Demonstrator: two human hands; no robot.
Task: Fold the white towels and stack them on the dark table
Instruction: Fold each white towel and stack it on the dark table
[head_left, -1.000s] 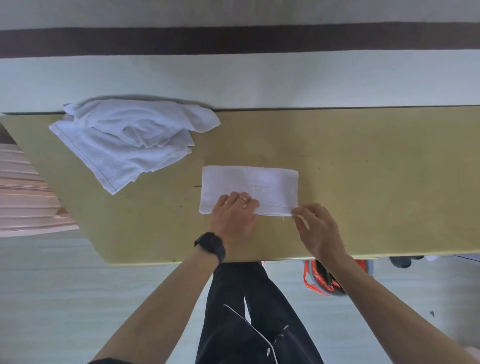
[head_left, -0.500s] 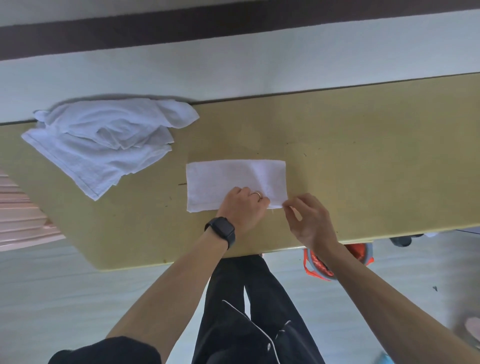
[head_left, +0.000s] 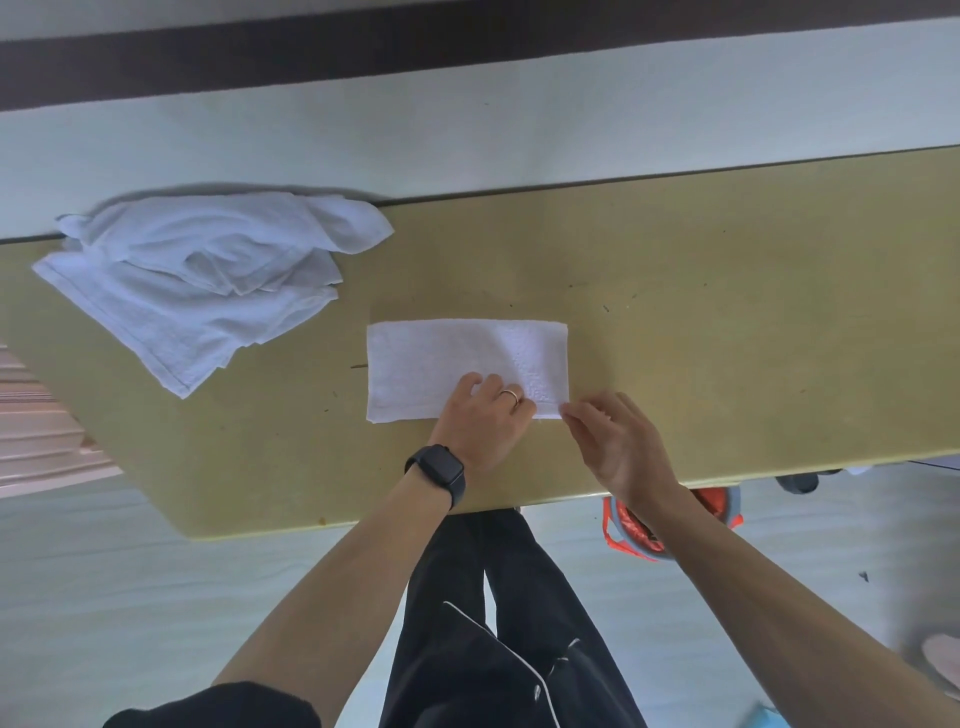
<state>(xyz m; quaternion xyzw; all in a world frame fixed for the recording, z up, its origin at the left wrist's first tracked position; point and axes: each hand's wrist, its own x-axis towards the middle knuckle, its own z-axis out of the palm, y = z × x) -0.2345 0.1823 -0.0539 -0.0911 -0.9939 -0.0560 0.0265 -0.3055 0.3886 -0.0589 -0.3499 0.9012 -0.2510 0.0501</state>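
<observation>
A white towel (head_left: 441, 358), folded into a long rectangle, lies flat in the middle of the yellowish table (head_left: 727, 338). My left hand (head_left: 480, 421), with a ring and a black watch, rests on the towel's near edge, its fingers curled down onto the cloth. Just to its right, my right hand (head_left: 618, 447) pinches the towel's near right corner between thumb and fingertips. A loose pile of unfolded white towels (head_left: 197, 280) lies at the table's far left, one corner hanging towards the left edge.
The table's far edge meets a pale wall with a dark stripe. An orange and grey object (head_left: 634, 535) sits on the floor under the near edge, by my legs. Pink slats (head_left: 36, 436) show at the far left.
My left hand's fingers have curled from flat onto the towel's near edge and slid slightly right. The right hand stays at the near right corner. The camera view has shifted a little.
</observation>
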